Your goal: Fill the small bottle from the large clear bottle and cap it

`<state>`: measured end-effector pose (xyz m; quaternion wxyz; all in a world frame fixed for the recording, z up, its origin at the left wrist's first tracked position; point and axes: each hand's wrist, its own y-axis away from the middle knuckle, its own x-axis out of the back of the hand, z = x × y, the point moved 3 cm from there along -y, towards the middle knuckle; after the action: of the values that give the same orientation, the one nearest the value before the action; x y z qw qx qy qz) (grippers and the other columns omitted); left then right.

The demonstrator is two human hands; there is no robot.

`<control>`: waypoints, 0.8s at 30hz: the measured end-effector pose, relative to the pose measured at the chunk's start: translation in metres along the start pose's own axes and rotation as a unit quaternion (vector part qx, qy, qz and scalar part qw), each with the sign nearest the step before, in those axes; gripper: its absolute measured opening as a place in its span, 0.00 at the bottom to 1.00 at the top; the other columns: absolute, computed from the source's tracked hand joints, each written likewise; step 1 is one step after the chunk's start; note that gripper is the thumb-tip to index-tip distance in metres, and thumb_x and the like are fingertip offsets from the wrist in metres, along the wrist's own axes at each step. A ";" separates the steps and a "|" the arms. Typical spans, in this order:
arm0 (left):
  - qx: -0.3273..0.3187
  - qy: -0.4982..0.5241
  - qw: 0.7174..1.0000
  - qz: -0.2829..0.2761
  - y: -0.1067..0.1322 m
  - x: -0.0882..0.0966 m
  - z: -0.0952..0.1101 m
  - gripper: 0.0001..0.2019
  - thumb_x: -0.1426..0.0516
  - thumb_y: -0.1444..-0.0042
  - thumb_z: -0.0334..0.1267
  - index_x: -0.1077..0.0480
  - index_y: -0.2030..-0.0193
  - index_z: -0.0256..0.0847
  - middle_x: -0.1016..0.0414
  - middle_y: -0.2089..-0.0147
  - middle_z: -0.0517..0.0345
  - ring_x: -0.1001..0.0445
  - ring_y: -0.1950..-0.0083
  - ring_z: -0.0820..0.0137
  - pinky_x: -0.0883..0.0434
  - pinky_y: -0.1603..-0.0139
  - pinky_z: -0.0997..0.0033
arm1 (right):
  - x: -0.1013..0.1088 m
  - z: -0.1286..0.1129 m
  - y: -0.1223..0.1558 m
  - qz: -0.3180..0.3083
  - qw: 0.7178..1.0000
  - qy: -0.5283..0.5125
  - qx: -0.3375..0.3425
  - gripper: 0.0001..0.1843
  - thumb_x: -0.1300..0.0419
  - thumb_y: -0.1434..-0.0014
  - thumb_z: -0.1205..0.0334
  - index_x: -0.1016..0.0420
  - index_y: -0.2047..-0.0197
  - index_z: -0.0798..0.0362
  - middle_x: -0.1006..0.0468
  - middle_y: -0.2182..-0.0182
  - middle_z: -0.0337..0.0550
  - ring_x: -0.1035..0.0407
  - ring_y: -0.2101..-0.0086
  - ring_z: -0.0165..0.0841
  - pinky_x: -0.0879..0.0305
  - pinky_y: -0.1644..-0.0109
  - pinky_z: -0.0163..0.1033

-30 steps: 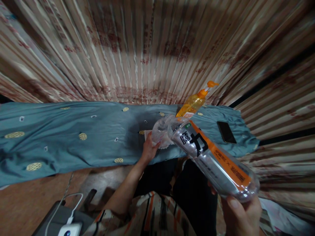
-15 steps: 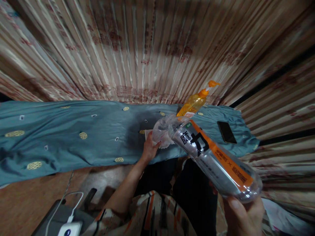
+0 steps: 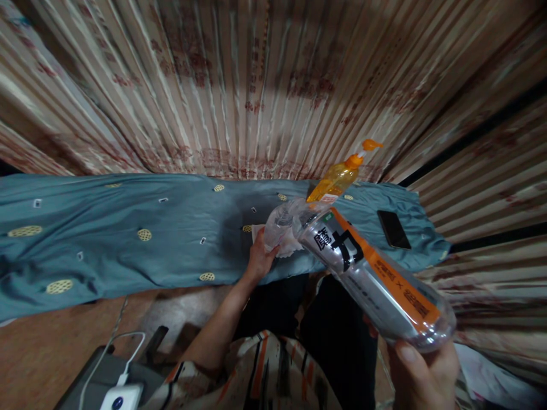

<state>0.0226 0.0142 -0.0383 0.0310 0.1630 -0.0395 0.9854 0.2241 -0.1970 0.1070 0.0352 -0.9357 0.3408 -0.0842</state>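
Now the right hand (image 3: 423, 370) wraps the base of the orange-labelled drink bottle (image 3: 371, 279), tipped neck-down so its mouth meets the white tissue (image 3: 285, 249) that the left hand (image 3: 258, 259) clutches on the blue cloth (image 3: 128, 239), with the pump bottle (image 3: 337, 179) and phone (image 3: 393, 229) farther right.

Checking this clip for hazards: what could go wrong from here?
1. The right hand grips the bottle only at its base, tilted mouth-down; it may slip.
2. Its mouth meets the clear container held by the left hand; anything poured could miss and wet the cloth.
3. The phone and pump bottle are close; a spill or knock could reach them.
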 end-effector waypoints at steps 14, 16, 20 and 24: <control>0.000 0.000 1.000 0.000 0.000 0.000 0.002 0.28 0.36 0.47 0.33 0.38 0.41 0.41 0.25 0.42 0.48 0.25 0.41 0.59 0.29 0.39 0.57 | 0.000 0.002 0.002 0.002 1.000 0.003 -0.015 0.47 0.31 0.52 0.49 0.41 0.32 0.51 0.31 0.41 0.56 0.30 0.47 0.54 0.28 0.54 0.53; 0.000 0.001 1.000 0.000 0.000 0.000 0.002 0.27 0.36 0.47 0.33 0.38 0.41 0.41 0.25 0.42 0.49 0.25 0.41 0.59 0.29 0.39 0.57 | 0.000 0.002 0.002 0.004 1.000 0.003 -0.007 0.47 0.32 0.52 0.49 0.41 0.32 0.51 0.31 0.40 0.56 0.31 0.47 0.53 0.28 0.54 0.52; -0.001 0.006 1.000 0.001 0.000 0.000 0.003 0.27 0.36 0.47 0.34 0.38 0.41 0.41 0.25 0.42 0.49 0.26 0.40 0.58 0.30 0.39 0.56 | -0.004 0.000 0.003 0.028 1.000 -0.011 -0.011 0.48 0.31 0.54 0.48 0.40 0.32 0.50 0.32 0.40 0.55 0.29 0.50 0.52 0.28 0.57 0.50; 0.004 0.003 1.000 -0.003 0.000 0.000 0.003 0.28 0.36 0.47 0.34 0.39 0.40 0.41 0.26 0.41 0.48 0.26 0.40 0.58 0.30 0.38 0.55 | -0.006 -0.003 0.005 0.034 0.999 -0.006 -0.012 0.47 0.32 0.53 0.48 0.40 0.32 0.50 0.33 0.39 0.53 0.30 0.49 0.52 0.28 0.56 0.49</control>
<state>0.0231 0.0138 -0.0355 0.0340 0.1600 -0.0351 0.9859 0.2158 -0.1969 0.1081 0.0287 -0.9242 0.3736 -0.0736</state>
